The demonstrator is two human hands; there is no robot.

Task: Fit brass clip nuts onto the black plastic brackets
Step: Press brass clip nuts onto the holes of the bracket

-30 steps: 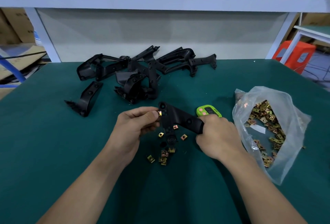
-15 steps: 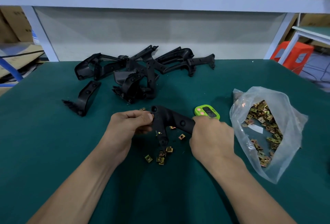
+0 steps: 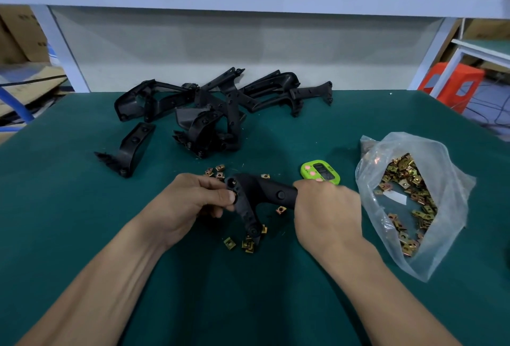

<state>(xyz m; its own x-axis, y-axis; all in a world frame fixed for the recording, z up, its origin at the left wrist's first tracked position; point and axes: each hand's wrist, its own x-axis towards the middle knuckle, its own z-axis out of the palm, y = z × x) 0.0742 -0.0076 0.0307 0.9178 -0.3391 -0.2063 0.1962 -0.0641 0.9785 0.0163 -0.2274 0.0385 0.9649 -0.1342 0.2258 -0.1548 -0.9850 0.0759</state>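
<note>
Between the two hands, over the middle of the green mat (image 3: 69,207), sits the black bracket (image 3: 255,192), a forked piece with one arm running to 3 o'clock and a leg running down to 6 o'clock. The left hand (image 3: 190,205) pinches its rounded top end, thumb pressed flat beside a hole and the other fingers curled underneath. Whether a nut sits under that thumb cannot be told. The right hand (image 3: 327,207) grips the 3 o'clock arm, fingers wrapped round it, knuckles up.

Loose clip nuts (image 3: 247,245) lie on the mat around the bracket: a small cluster at its 6 o'clock tip, one at 4 o'clock, and several more at 11 o'clock just past the left fingers. At 2 o'clock, just beyond the right hand, lies a green timer (image 3: 321,173). At 3 o'clock, near the right wrist, a clear plastic bag (image 3: 447,169) lies open on its side with the bagged nuts (image 3: 405,177) heaped inside.

At 12 o'clock, well apart, a heap of brackets (image 3: 215,113) is tangled near the mat's far edge, and a lone bracket (image 3: 132,149) lies at 10 o'clock. Past the far right corner stands an orange stool (image 3: 452,83).
</note>
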